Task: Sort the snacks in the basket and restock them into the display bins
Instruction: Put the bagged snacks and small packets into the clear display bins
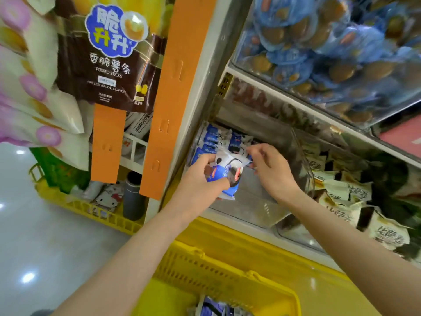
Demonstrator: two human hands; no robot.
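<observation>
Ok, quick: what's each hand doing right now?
Left hand: grips blue-white packets.
Right hand: fingers curled at the packets' top edge; whether they pinch it cannot be told.

Bare bin (255,197) floor beside stacked packets (213,139)

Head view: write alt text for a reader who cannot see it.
The left hand and right hand hold blue-and-white snack packets over a display bin part-filled with matching packets. A yellow basket sits below; blue-wrapped snacks fill the shelf above.

brown bag (109,65), "POTATO STICKS", "WAGYU FLAVOR"
</observation>
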